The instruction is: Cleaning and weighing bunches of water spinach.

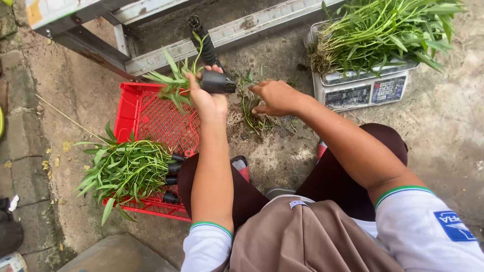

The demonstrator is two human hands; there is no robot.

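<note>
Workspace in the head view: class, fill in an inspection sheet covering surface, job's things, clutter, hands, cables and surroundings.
Surface: bare concrete ground, soil-stained.
Job's things: black net pot with green seedling; loose rooted stems on the ground; red plastic crate holding potted greens; digital scale piled with leafy greens.
Clutter: dry leaf scraps at the left.
Hands: left hand grips the net pot; right hand rests on the stems.
Cables: nothing seen.
Surroundings: metal frame above; stone kerb.
</note>
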